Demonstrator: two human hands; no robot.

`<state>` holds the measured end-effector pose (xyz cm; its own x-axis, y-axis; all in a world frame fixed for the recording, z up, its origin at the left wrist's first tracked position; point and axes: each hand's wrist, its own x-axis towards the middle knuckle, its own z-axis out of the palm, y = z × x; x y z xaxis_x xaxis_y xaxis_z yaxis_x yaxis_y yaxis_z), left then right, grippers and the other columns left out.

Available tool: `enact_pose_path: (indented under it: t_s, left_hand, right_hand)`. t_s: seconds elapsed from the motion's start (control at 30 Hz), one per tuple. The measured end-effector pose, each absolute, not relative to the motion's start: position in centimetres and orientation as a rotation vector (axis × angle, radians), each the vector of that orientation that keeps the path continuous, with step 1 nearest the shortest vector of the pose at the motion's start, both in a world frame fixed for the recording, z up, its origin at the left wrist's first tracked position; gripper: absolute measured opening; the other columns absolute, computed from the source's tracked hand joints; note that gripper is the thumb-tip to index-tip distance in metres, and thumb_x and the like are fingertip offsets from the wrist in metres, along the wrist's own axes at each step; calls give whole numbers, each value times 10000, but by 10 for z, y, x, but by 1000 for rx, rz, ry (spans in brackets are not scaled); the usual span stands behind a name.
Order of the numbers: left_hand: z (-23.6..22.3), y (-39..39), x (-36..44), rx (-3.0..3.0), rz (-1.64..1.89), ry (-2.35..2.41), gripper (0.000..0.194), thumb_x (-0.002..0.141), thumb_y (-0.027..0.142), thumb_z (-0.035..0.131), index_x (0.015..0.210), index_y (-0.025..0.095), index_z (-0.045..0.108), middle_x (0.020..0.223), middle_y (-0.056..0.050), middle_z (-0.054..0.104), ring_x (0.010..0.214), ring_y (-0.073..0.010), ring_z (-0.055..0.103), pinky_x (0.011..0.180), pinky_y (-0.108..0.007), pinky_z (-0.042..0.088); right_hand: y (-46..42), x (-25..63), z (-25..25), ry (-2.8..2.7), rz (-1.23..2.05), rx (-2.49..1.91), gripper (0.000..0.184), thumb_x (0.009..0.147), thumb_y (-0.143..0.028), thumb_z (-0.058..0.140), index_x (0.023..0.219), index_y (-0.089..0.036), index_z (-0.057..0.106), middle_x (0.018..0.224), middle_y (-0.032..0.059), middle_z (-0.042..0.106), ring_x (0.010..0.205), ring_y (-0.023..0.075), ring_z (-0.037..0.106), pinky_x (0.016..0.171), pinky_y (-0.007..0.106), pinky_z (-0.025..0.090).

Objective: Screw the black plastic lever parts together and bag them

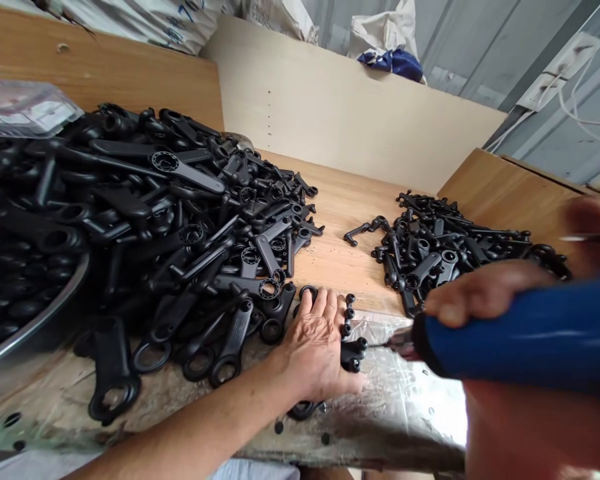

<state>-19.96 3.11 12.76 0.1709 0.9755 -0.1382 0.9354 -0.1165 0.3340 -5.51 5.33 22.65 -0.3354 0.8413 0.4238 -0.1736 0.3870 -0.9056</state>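
My left hand [316, 343] presses down over several black plastic arms [353, 351] lined up at the table's front, its fingers curled over them and the thumb along the near side. The parts' round ball-like ends stick out to the right of the fingers; the rest is hidden under the palm. My right hand [487, 293], partly blurred, is closed around a blue electric screwdriver [525, 333]. The driver lies level and points left. Its thin bit [377, 345] reaches the end of one held part, though I cannot tell whether it sits in a screw.
A big heap of loose black arms [180, 200] covers the left, beside a metal bowl [75, 287] of dark round pieces. A smaller pile [440, 243] lies at the right. Behind stand a clear plastic box [27, 110], a wooden back board [330, 113] and a power strip [560, 70].
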Motion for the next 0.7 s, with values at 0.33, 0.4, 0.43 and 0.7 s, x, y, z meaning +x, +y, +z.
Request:
enact_pose_path:
  t_s: [0.33,0.4,0.43,0.7]
  left_hand:
    - [124,34,-202,2174,260,1860,1166,570,812,537,1399,21,327,1462,-267,283,1340,-400,232,1103,-492,93]
    - [124,34,-202,2170,246,1860,1216,540,841,527,1412,23,302,1465,-270,271,1341,-400,226,1100,-492,96]
    - [124,35,-202,2169,240,1862,1228,532,849,523,1416,29,295,1469,-269,262,1346,-401,214,1099,-492,93]
    - [123,35,-201,2168,224,1862,1196,537,842,539,1411,56,321,1460,-260,286,1350,-403,202,1097,-500,83]
  right_hand:
    - [74,-73,213,-1386,1487,-406,563,564,-427,792,1075,-266,619,588,-5,609,497,183,553,464,301,456]
    - [73,-71,215,-1418,1511,-423,588,556,-438,796,1088,-261,620,575,-2,605,493,190,552,454,301,449]
    - [73,-71,215,-1426,1522,-427,600,552,-441,798,1095,-259,620,570,-1,601,492,194,552,448,303,447]
    - [73,-69,211,-1413,1551,-368,477,592,-397,791,1029,-291,634,600,-9,610,516,186,555,471,302,451]
